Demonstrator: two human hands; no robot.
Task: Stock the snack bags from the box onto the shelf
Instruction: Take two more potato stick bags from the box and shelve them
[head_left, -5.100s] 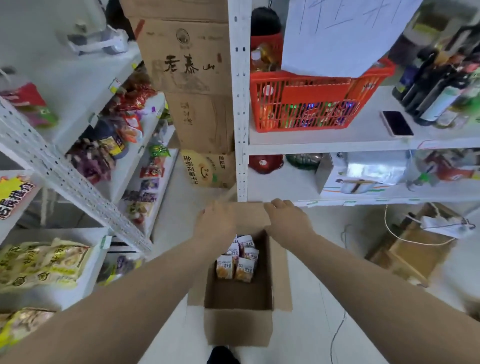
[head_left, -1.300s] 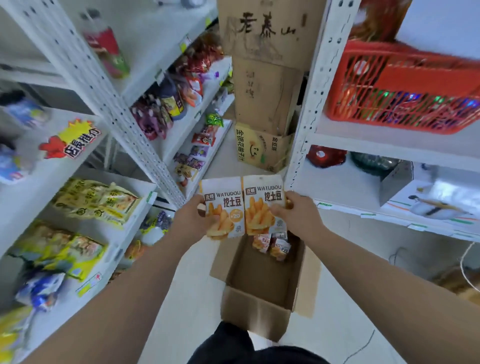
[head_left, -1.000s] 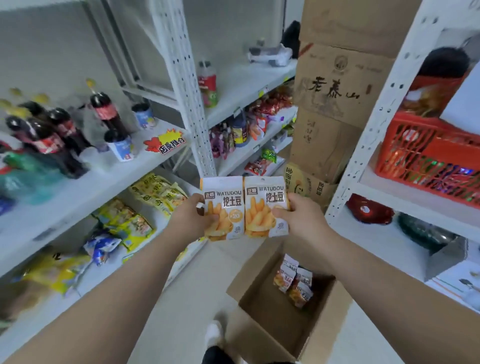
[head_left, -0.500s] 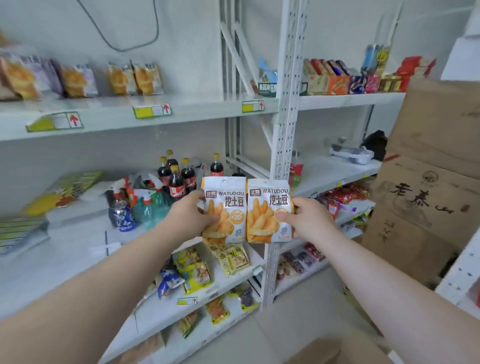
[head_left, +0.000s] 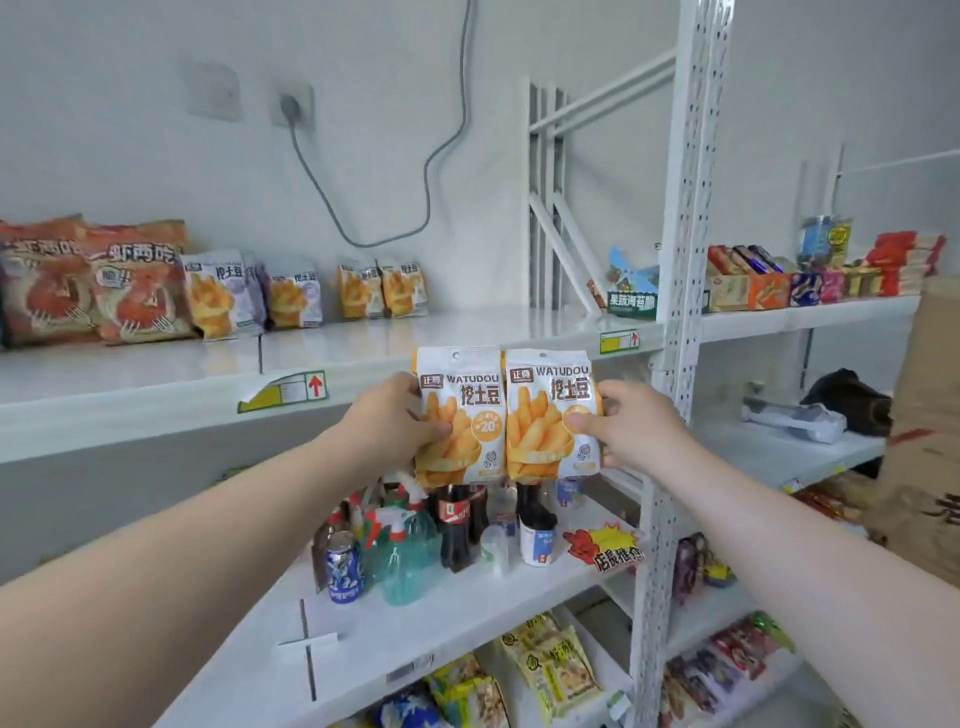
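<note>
- Two bags, edges touching: left hand (head_left: 395, 421) grips left bag (head_left: 462, 415), right hand (head_left: 628, 431) grips right bag (head_left: 550, 415).
- Fronts out, likely to match row (head_left: 382, 288) on shelf (head_left: 467, 332), up-left of hands.

Before the upper shelf (head_left: 467, 328), left snack bag (head_left: 469, 402) beside right snack bag (head_left: 545, 415); bottles (head_left: 458, 527) on the lower shelf (head_left: 415, 626)
</note>
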